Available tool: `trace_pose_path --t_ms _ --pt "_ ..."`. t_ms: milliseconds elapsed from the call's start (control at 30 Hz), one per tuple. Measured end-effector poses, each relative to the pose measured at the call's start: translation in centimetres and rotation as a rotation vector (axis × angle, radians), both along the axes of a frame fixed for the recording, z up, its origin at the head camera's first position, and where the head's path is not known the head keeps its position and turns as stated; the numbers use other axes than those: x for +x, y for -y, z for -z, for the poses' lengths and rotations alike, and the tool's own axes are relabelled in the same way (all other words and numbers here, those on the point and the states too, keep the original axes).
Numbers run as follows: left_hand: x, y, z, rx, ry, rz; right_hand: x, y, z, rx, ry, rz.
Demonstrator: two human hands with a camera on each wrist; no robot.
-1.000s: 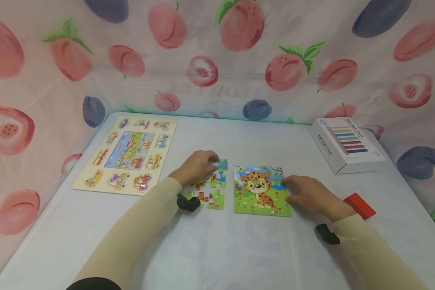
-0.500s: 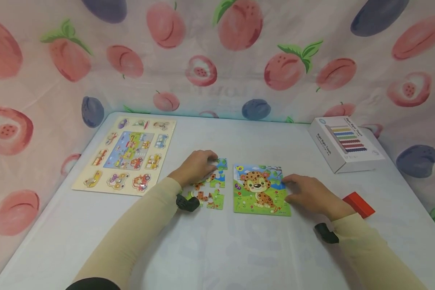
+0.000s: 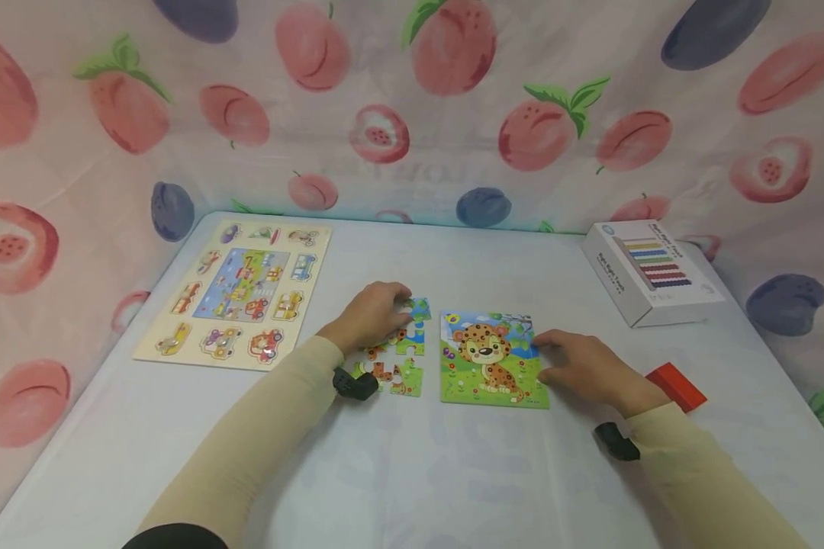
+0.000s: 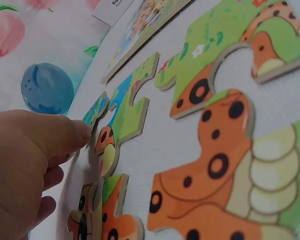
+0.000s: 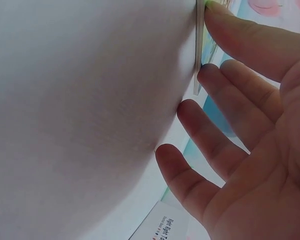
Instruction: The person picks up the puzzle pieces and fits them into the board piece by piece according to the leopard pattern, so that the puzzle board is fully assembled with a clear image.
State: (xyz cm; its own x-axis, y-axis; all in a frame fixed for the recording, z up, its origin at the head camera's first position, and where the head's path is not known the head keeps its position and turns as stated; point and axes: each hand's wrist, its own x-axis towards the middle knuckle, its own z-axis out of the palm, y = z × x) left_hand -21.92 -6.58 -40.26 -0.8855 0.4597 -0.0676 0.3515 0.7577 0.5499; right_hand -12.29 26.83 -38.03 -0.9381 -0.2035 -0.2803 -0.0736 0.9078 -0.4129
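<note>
My left hand [image 3: 369,316] is at the far end of a loose group of jigsaw pieces [image 3: 407,379]. Its thumb and index finger pinch the edge of a blue-green jigsaw piece [image 3: 419,308]; in the left wrist view the thumb tip meets that piece while the other fingers curl behind. Orange spotted pieces [image 4: 210,170] lie spread nearby, partly interlocked. To their right is a square leopard picture board [image 3: 494,374]. My right hand [image 3: 587,370] rests at its right side, fingers extended and spread, with thumb and index fingertips [image 5: 206,72] at the board's edge.
A wooden vehicle puzzle board [image 3: 158,335] with knobbed pieces lies at the back left. At the back right stands a white box [image 3: 666,282] printed with coloured strips. A red block [image 3: 677,386] lies beside the right wrist. Fruit-patterned cloth [image 3: 446,137] hangs behind the table.
</note>
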Motion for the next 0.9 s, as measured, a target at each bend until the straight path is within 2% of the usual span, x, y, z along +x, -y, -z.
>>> trace_pose_path --t_ms 367,567,733,900 --pt "0.3 -0.4 -0.7 0.034 -0.043 -0.012 -0.1 -0.1 0.3 0.005 -0.02 -0.009" --pt "0.5 -1.5 -1.0 0.067 -0.01 0.029 0.0 -0.3 0.4 -0.005 -0.019 -0.003" --pt "0.7 -2.6 -1.0 0.061 -0.044 0.074 0.0 -0.3 0.3 -0.01 -0.014 -0.006" --pt "1.1 -4.0 -1.0 0.072 -0.027 0.098 -0.1 -0.3 0.3 -0.008 -0.01 -0.012"
